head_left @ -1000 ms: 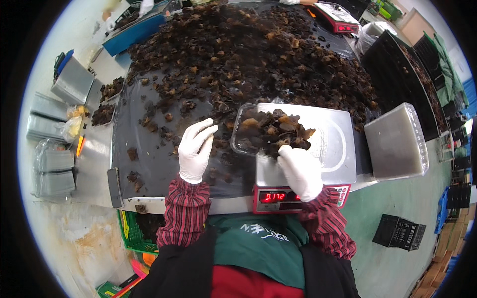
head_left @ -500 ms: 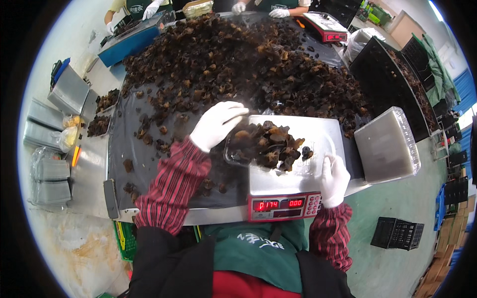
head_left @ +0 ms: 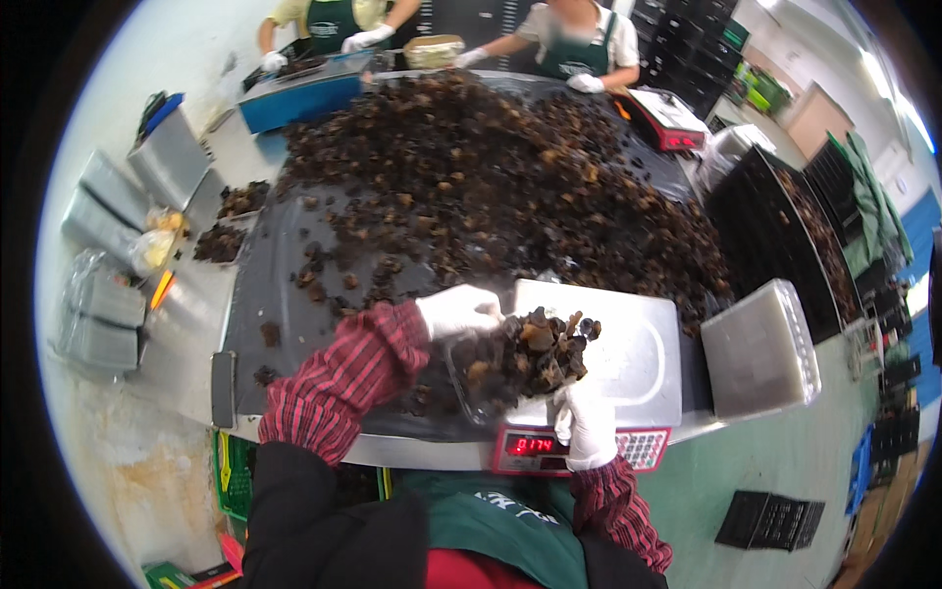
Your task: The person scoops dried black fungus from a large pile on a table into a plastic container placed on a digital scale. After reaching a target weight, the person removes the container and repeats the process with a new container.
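Note:
A clear plastic tray (head_left: 467,395) heaped with dark brown wood ear mushrooms (head_left: 538,351) lies across the left part of a silver weighing scale (head_left: 633,358), its left end overhanging the plate. My left hand (head_left: 459,312), in a white glove, has its fingers curled together at the tray's far rim. In front, my right hand (head_left: 587,424), also white-gloved, closes its bent fingers at the near right edge of the tray, against the mushrooms. The heap hides the tray's right rim. The scale's red-framed panel (head_left: 535,447) is lit, partly covered by my right hand.
A large mushroom pile (head_left: 491,177) spreads over the black-covered table (head_left: 275,294). Stacked clear trays (head_left: 760,353) stand right of the scale. A phone (head_left: 224,388) lies at the left edge. Two co-workers stand across the table, near a second scale (head_left: 667,120) and a blue-sided box (head_left: 304,101).
My right hand has left the scale's right side and come left to the tray's near edge. My left hand has shifted along the far rim. The view has tilted up, showing more of the co-workers.

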Demonstrator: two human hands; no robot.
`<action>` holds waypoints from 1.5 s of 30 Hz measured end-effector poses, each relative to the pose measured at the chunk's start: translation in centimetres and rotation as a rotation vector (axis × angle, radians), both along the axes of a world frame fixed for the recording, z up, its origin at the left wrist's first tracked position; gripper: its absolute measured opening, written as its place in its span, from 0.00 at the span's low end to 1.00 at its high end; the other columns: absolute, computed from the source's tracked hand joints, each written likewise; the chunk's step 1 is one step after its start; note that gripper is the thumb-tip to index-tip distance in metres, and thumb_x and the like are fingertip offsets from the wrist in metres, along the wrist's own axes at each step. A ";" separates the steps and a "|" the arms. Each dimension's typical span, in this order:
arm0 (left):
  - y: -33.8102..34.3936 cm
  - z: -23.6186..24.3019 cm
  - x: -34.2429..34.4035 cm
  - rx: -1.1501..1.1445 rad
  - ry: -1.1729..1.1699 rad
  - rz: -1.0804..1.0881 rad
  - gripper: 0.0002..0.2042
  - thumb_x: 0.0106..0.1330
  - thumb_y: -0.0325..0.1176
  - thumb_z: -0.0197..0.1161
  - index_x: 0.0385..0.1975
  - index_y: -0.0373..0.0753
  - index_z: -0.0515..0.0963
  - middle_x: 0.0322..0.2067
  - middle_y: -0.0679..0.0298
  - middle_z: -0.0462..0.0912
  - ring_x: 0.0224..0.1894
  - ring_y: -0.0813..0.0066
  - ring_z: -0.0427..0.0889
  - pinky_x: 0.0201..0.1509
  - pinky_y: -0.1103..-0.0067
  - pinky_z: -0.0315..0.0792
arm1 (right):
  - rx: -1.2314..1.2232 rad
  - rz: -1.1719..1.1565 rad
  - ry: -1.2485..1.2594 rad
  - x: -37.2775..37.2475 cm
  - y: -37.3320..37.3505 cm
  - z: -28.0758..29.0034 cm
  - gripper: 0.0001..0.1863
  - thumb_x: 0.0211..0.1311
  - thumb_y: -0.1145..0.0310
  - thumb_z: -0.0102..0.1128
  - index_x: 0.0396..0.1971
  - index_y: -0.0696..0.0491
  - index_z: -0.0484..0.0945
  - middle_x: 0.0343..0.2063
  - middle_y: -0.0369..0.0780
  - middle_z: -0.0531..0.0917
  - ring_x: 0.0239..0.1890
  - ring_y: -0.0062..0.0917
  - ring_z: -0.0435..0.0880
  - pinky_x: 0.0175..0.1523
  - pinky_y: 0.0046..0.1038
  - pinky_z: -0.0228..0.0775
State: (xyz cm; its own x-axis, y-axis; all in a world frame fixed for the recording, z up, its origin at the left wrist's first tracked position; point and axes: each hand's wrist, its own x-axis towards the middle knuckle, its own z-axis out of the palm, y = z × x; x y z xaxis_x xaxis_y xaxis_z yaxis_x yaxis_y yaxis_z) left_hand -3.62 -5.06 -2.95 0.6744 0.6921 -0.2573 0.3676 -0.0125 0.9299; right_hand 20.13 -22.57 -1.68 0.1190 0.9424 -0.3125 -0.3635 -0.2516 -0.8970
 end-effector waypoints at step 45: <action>-2.4 -14.1 -56.6 0.363 1.279 1.466 0.10 0.60 0.32 0.62 0.35 0.34 0.83 0.39 0.50 0.83 0.43 0.64 0.82 0.46 0.70 0.76 | 0.038 -0.214 -0.832 9.5 3.4 6.4 0.11 0.67 0.67 0.53 0.37 0.60 0.80 0.30 0.35 0.82 0.14 0.09 0.68 0.18 0.14 0.58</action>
State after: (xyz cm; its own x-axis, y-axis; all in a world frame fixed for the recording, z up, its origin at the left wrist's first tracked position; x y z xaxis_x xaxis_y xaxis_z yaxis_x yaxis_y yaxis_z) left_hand -60.18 -7.44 -17.08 -0.7934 0.5705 0.2120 0.6058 0.7737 0.1852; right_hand 29.65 -19.16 4.72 0.4718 0.8816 -0.0130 0.3798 -0.2166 -0.8993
